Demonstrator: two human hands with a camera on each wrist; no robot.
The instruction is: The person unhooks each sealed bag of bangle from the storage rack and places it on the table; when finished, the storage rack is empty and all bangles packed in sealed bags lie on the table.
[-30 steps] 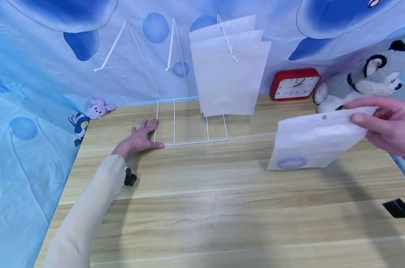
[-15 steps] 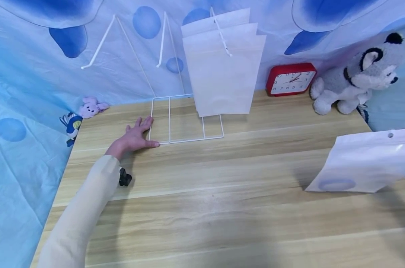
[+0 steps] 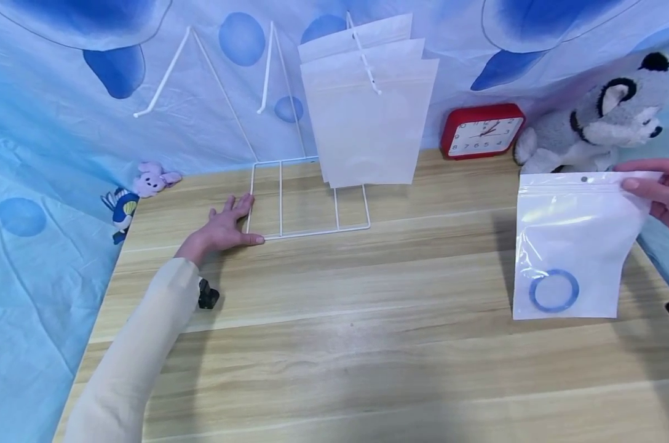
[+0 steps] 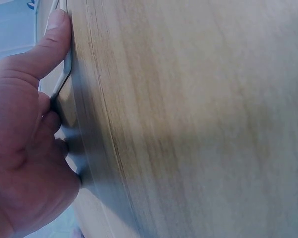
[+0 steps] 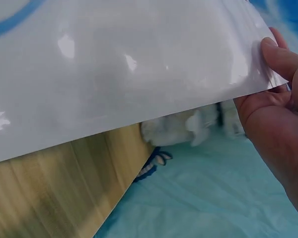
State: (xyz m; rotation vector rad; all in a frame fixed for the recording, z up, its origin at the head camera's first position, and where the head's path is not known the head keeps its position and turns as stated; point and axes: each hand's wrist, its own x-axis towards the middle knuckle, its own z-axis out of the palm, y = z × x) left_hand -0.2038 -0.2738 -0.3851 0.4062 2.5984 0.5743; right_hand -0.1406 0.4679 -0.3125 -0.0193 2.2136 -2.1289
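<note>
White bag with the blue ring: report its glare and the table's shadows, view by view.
Head: streaky glare on the white bag, soft shadows on the table beside it; right wrist: bright spots, table partly shaded; left wrist: bag unseen, shadow beside the left grip.

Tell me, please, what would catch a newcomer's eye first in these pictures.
Probably the white zip pouch with a blue ring, pinched by the right hand over the right of the table. Behind it, the red clock stands beside a grey plush dog. Further left, white pouches hang from a wire rack, whose base the left hand touches.
</note>
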